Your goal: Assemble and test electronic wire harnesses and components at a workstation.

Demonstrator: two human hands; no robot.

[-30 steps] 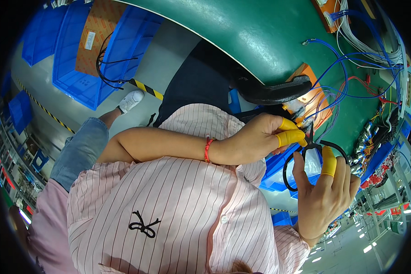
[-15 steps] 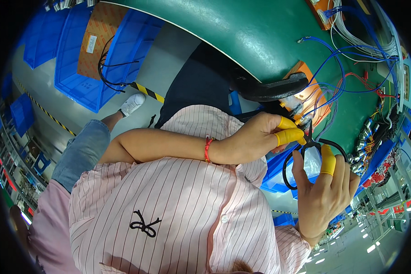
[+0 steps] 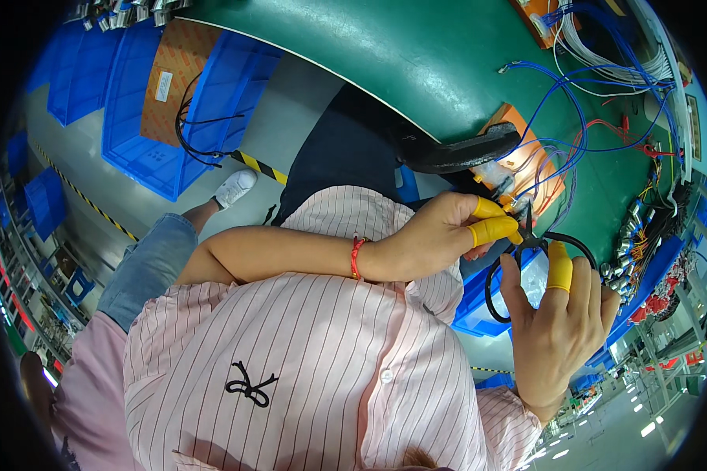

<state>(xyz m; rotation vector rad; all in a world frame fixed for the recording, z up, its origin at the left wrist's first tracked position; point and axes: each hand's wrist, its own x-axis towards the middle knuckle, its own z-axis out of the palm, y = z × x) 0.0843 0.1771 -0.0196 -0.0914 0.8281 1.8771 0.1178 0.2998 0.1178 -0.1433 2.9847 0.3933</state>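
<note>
Left hand (image 3: 436, 239) reaches across the striped shirt (image 3: 314, 369), its thumb and forefinger in yellow finger cots pinched tight on something small at the edge of the orange board (image 3: 526, 161); what exactly sits between those fingertips is too small to tell. Right hand (image 3: 562, 322) is up just beside it, fingers spread, one yellow cot on the index finger, and that hand carries black scissors (image 3: 530, 251): the big loops hang around thumb and fingers, the short blades point up toward the left fingertips and nearly meet them. Whether the blades are apart or closed cannot be made out. Blue wires (image 3: 573, 118) loop from the board across the green table (image 3: 353, 55), with red and white strands further right. A black curved piece (image 3: 456, 153) lies on the table edge just left of the board. A red band (image 3: 357, 257) circles the left wrist. Below the hands, a blue bin (image 3: 479, 302) peeks out; more blue bins (image 3: 145, 118) sit on the floor at far left, cardboard (image 3: 184, 78) laid over them.
</note>
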